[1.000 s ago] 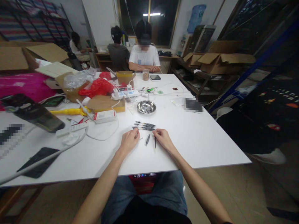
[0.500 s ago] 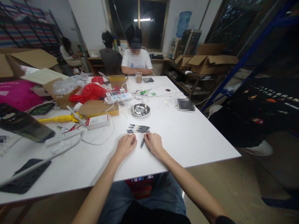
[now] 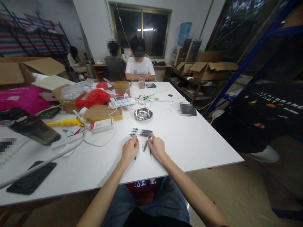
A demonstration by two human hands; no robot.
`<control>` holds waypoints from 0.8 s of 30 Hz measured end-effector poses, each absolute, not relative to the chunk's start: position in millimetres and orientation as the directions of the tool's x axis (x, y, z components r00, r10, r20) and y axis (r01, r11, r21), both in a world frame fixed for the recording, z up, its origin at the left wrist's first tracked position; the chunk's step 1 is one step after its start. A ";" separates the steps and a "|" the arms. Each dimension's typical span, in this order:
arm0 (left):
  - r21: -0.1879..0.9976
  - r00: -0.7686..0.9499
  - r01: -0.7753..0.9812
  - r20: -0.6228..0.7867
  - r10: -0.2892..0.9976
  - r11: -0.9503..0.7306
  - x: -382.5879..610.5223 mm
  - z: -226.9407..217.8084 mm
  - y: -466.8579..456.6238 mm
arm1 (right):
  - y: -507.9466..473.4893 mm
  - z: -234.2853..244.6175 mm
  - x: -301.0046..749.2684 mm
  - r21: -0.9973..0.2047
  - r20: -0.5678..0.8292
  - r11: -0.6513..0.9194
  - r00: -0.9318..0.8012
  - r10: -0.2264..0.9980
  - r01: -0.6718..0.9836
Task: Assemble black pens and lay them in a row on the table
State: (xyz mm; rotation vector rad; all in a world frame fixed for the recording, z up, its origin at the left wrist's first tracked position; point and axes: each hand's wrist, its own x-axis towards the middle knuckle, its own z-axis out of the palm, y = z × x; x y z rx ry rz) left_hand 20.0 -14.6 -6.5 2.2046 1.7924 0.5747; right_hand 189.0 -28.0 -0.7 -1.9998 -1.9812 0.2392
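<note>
On the white table (image 3: 194, 142) my left hand (image 3: 129, 149) lies with its fingers curled over a thin dark pen part (image 3: 135, 157) whose tip sticks out below it. My right hand (image 3: 156, 147) is curled too, pinching a thin pen refill (image 3: 150, 152). Between the two hands lies a short dark pen piece (image 3: 145, 146). Just beyond my fingers several black pens (image 3: 141, 132) lie side by side in a small pile. A shiny metal bowl (image 3: 143, 113) with small parts in it stands farther back.
Clutter fills the left side: a white power strip (image 3: 121, 102), cables, a brown cardboard box (image 3: 104, 112), a red bag (image 3: 94, 97), a yellow tool (image 3: 62, 122), a black phone (image 3: 30, 181). A person in a white shirt (image 3: 139, 66) sits at the far end. Shelves with boxes stand at the right.
Both hands have shifted slightly toward me and closed in on the loose pen parts; the left hand now covers a thin dark piece. The camera has tilted up a little.
</note>
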 end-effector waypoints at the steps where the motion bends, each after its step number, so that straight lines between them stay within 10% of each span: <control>1: 0.429 0.155 0.880 0.146 0.977 -0.203 21.1 -5.9 -13.8 | -28.5 -0.6 189.8 -0.353 0.104 0.008 0.030 0.994 0.936; 15: 0.388 0.146 0.898 0.179 0.973 -0.206 21.4 -11.8 -14.0 | -47.6 17.1 198.7 -0.191 -0.092 0.041 -0.059 0.994 0.981; 24: 0.414 0.188 0.875 0.186 0.964 -0.250 21.7 -2.9 -19.2 | -17.0 16.1 197.7 -0.544 -0.028 0.043 -0.069 0.997 0.838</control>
